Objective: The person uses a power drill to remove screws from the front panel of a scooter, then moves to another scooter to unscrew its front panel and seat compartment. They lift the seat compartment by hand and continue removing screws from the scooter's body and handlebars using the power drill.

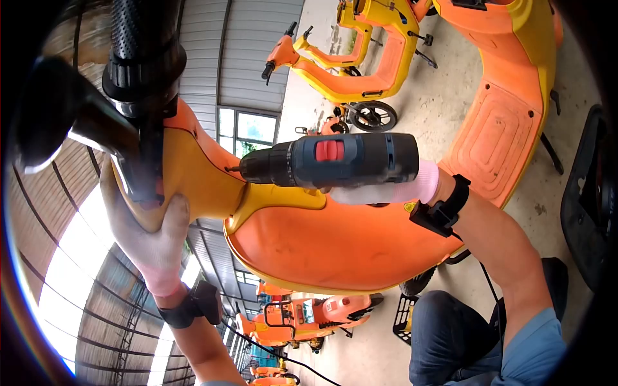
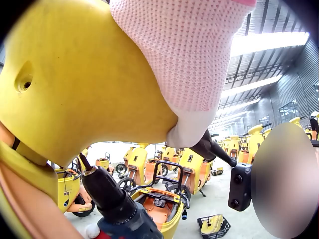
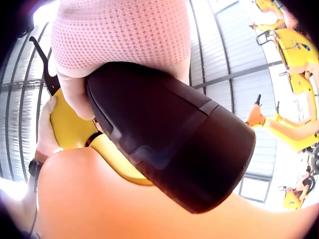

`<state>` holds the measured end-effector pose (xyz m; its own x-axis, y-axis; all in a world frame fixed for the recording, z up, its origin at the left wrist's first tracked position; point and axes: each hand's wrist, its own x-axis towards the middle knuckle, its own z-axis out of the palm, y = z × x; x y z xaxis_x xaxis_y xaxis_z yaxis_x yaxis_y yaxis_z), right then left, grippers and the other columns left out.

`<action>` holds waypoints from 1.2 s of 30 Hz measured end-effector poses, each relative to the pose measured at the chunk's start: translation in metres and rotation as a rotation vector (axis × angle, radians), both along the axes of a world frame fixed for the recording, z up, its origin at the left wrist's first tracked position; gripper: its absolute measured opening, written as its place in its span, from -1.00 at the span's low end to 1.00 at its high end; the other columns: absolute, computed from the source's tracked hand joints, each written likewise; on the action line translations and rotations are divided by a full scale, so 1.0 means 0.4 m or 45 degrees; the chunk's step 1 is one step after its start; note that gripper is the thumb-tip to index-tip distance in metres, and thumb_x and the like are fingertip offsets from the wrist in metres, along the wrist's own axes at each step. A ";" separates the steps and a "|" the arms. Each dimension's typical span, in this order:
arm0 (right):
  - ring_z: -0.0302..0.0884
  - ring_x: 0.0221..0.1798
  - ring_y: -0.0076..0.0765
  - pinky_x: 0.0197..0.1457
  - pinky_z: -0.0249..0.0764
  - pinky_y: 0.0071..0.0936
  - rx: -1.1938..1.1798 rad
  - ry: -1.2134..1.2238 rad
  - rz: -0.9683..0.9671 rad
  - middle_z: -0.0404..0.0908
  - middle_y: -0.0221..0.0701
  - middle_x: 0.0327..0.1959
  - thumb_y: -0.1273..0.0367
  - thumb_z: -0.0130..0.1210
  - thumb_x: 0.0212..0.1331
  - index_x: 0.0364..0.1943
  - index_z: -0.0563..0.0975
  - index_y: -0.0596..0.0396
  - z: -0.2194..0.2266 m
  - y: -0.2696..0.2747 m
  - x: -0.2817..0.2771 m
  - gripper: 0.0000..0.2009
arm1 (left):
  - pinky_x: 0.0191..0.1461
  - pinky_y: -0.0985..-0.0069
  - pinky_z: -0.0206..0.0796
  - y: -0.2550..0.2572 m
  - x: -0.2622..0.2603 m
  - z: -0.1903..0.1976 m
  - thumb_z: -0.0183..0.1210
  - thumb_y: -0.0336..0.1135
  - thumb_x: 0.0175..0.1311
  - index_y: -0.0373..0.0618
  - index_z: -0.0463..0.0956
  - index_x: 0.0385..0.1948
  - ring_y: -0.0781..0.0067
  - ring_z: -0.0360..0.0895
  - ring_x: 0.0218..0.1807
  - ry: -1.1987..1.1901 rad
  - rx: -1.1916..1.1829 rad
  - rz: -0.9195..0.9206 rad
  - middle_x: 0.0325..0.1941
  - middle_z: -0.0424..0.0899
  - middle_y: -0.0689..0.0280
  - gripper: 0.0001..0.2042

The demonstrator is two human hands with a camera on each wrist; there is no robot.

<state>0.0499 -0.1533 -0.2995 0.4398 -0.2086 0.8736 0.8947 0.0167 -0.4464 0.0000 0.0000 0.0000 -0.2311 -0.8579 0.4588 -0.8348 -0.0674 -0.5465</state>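
Below, beyond the drill [image 1: 367, 157], a black basket [image 2: 226, 230] holds something yellow [image 2: 213, 224].

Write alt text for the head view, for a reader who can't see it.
A gloved right hand holds a power drill, its bit aimed toward the yellow neck cover of an orange-and-yellow scooter, while the gloved left hand grips that cover. Other scooters stand on the concrete floor beyond.
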 end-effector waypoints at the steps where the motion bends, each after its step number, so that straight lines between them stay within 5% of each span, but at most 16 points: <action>1: 0.55 0.21 -0.33 0.27 0.52 -0.34 0.075 -0.162 -0.083 0.57 -0.20 0.19 0.33 0.21 0.27 0.28 0.40 -0.07 -0.009 0.006 0.030 -0.52 | 0.15 0.46 0.45 0.000 0.000 -0.001 0.38 -0.05 0.04 -0.34 0.14 0.37 0.36 0.57 0.08 0.003 -0.003 0.009 0.06 0.55 0.16 -0.11; 3: 0.55 0.20 -0.32 0.26 0.52 -0.34 0.162 -0.326 -0.170 0.56 -0.23 0.19 0.39 0.14 0.33 0.27 0.40 0.02 -0.012 0.007 0.044 -0.57 | 0.15 0.45 0.45 -0.003 0.000 0.007 0.38 -0.04 0.03 -0.35 0.13 0.37 0.36 0.58 0.06 0.002 0.005 0.017 0.03 0.57 0.18 -0.10; 9: 0.61 -0.07 -0.49 0.06 0.55 -0.47 0.032 -0.034 -0.064 0.69 -0.43 -0.07 0.30 0.28 0.18 0.13 0.56 -0.03 0.023 -0.060 -0.056 -0.60 | 0.15 0.44 0.44 -0.008 0.001 0.000 0.40 -0.02 0.02 -0.38 0.21 0.32 0.36 0.58 0.06 -0.012 -0.016 -0.005 0.04 0.58 0.16 -0.12; 10: 0.57 -0.22 -0.56 -0.06 0.51 -0.51 0.172 0.017 0.038 0.68 -0.51 -0.26 0.31 0.28 0.10 -0.09 0.64 -0.02 0.033 -0.054 -0.081 -0.73 | 0.10 0.47 0.45 -0.012 0.000 0.000 0.39 0.02 0.04 -0.35 0.26 0.28 0.38 0.58 0.02 -0.066 -0.008 -0.034 -0.01 0.58 0.19 -0.17; 14: 0.53 -0.26 -0.61 -0.13 0.50 -0.52 0.148 0.181 0.010 0.64 -0.56 -0.34 0.37 0.26 0.07 -0.23 0.61 0.02 0.047 -0.047 -0.086 -0.82 | 0.07 0.50 0.43 -0.014 -0.001 -0.003 0.38 0.04 0.07 -0.33 0.30 0.25 0.43 0.57 -0.02 -0.100 -0.010 -0.056 -0.07 0.58 0.23 -0.21; 16: 0.50 -0.30 -0.63 -0.16 0.48 -0.53 0.232 0.014 0.067 0.60 -0.59 -0.39 0.40 0.23 0.06 -0.32 0.57 0.03 0.044 -0.040 -0.066 -0.88 | 0.08 0.50 0.42 -0.015 0.004 -0.002 0.38 0.04 0.07 -0.33 0.30 0.25 0.43 0.56 -0.01 -0.094 -0.007 -0.074 -0.06 0.58 0.23 -0.20; 20: 0.50 -0.30 -0.62 -0.15 0.47 -0.55 0.291 -0.006 0.098 0.61 -0.58 -0.38 0.40 0.23 0.06 -0.30 0.58 0.02 0.029 -0.028 -0.041 -0.88 | 0.19 0.41 0.42 -0.014 -0.006 -0.006 0.38 -0.03 0.01 -0.40 0.25 0.30 0.32 0.57 0.09 -0.042 -0.015 -0.023 0.08 0.55 0.14 -0.15; 30: 0.52 -0.27 -0.60 -0.14 0.48 -0.52 0.378 -0.064 0.031 0.61 -0.56 -0.33 0.42 0.26 0.07 -0.15 0.60 0.02 -0.032 0.015 -0.076 -0.77 | 0.17 0.43 0.41 -0.020 0.010 -0.002 0.37 0.01 0.10 -0.30 0.26 0.32 0.36 0.56 0.07 -0.155 -0.021 -0.094 0.05 0.56 0.21 -0.19; 33: 0.55 -0.24 -0.62 -0.12 0.51 -0.53 0.387 0.000 -0.044 0.62 -0.55 -0.31 0.44 0.26 0.09 -0.09 0.59 0.04 -0.060 0.033 -0.136 -0.73 | 0.35 0.29 0.28 -0.022 0.018 -0.006 0.36 0.07 0.11 -0.25 0.22 0.38 0.23 0.44 0.28 -0.131 -0.035 -0.129 0.24 0.48 0.13 -0.14; 36: 0.57 -0.22 -0.61 -0.10 0.52 -0.54 0.504 0.113 0.041 0.63 -0.53 -0.28 0.47 0.24 0.10 -0.07 0.58 0.07 -0.102 0.063 -0.207 -0.72 | 0.52 0.08 0.03 -0.027 0.030 -0.007 0.24 0.26 0.17 -0.22 0.17 0.39 0.03 0.20 0.49 -0.484 -0.208 -0.428 0.47 0.26 0.07 -0.10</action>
